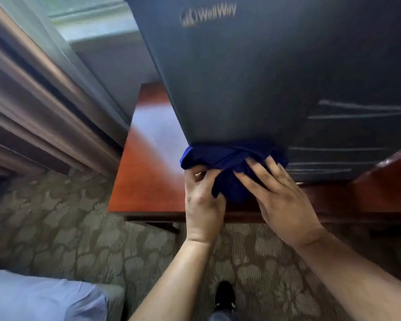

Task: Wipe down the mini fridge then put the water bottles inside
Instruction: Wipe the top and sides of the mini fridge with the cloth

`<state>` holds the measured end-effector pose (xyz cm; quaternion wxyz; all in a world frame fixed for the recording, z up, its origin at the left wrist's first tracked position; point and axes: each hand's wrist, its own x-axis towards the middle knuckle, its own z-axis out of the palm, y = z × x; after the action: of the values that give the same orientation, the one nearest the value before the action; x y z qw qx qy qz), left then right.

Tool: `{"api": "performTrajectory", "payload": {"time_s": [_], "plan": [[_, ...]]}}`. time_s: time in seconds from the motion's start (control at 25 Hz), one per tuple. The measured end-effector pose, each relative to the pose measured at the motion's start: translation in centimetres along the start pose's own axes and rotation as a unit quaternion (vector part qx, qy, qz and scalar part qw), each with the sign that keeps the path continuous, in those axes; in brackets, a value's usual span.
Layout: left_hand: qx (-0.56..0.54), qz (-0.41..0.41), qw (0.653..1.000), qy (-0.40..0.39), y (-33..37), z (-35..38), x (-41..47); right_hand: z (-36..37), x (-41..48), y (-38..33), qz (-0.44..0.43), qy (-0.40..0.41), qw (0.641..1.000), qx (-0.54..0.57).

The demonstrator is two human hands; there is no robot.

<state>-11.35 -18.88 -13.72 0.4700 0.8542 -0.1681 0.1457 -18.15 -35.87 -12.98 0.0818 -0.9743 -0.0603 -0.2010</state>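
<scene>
The dark grey mini fridge (252, 72), door closed and marked "WellWay", stands on a reddish wooden table (146, 172). A bunched dark blue cloth (232, 158) sits at the foot of the fridge door. My left hand (203, 200) pinches the cloth's lower left edge. My right hand (280, 193) lies with fingers spread on the cloth's right side, close to the door. Pale streaks mark the door's lower right. No water bottles are in view.
Striped curtains (44, 100) hang at the left beside a window. Patterned carpet (67, 228) covers the floor below the table's front edge. A light blue cushion or bedding (39, 297) lies at the bottom left. A second wooden surface (387, 181) stands at the right.
</scene>
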Motion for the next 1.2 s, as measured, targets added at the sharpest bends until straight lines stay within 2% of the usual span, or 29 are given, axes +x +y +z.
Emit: {"api": "performTrajectory", "payload": {"time_s": [0.12, 0.2, 0.28, 0.32, 0.36, 0.4, 0.44, 0.48, 0.52, 0.56, 0.6, 0.64, 0.68, 0.76, 0.84, 1.0, 1.2], "plan": [[0.043, -0.026, 0.998, -0.044, -3.6, 2.0, -2.0, 4.3, -2.8, -0.5, 0.037, -0.058, 0.998, -0.007], [0.059, -0.063, 0.990, -0.115, -4.6, 3.0, -3.5, 6.4, -4.5, -0.8, 0.073, -0.131, 0.989, -0.005], [0.066, -0.086, 0.975, -0.197, -5.1, 3.2, -5.0, 7.0, -5.5, -1.4, 0.114, -0.172, 0.977, 0.055], [0.060, -0.089, 0.971, -0.213, -5.0, 2.8, -5.6, 6.7, -5.7, -1.8, 0.147, -0.162, 0.969, 0.118], [0.049, -0.090, 0.973, -0.206, -5.0, 2.3, -5.8, 6.0, -5.7, -2.3, 0.200, -0.118, 0.953, 0.194], [0.031, -0.118, 0.977, -0.176, -4.8, 1.5, -5.6, 5.0, -5.5, -2.9, 0.282, -0.047, 0.921, 0.266], [-0.001, -0.187, 0.974, -0.131, -4.3, 0.5, -5.1, 3.9, -5.1, -3.5, 0.385, 0.026, 0.866, 0.319], [-0.048, -0.301, 0.948, -0.088, -3.4, -0.3, -4.3, 3.2, -4.5, -3.7, 0.500, 0.082, 0.784, 0.359], [-0.116, -0.440, 0.888, -0.065, -2.5, -0.9, -3.3, 2.7, -3.6, -3.7, 0.609, 0.103, 0.674, 0.405], [-0.201, -0.566, 0.797, -0.062, -1.9, -1.0, -2.4, 2.6, -2.7, -3.4, 0.689, 0.084, 0.553, 0.461], [-0.277, -0.645, 0.709, -0.068, -1.2, -1.1, -1.5, 2.9, -1.9, -3.0, 0.727, 0.056, 0.455, 0.511], [-0.322, -0.677, 0.657, -0.082, -0.6, -0.8, -0.5, 3.3, -1.0, -2.7, 0.741, 0.030, 0.396, 0.542], [-0.342, -0.687, 0.634, -0.091, -0.1, -0.3, 0.1, 3.7, -0.5, -2.6, 0.744, 0.007, 0.366, 0.559], [-0.355, -0.691, 0.625, -0.078, 0.6, 0.9, 0.8, 4.6, 0.4, -2.5, 0.740, -0.015, 0.344, 0.578], [-0.365, -0.688, 0.624, -0.064, 0.6, 1.7, 1.0, 4.8, 1.1, -2.4, 0.734, -0.019, 0.346, 0.584], [-0.360, -0.682, 0.636, -0.035, 1.1, 2.3, 0.8, 3.7, 1.5, -1.5, 0.730, -0.008, 0.320, 0.603], [-0.395, -0.680, 0.617, -0.024, 4.5, 3.3, 1.6, 0.1, 1.4, 0.8, 0.711, 0.037, 0.366, 0.599]]}}
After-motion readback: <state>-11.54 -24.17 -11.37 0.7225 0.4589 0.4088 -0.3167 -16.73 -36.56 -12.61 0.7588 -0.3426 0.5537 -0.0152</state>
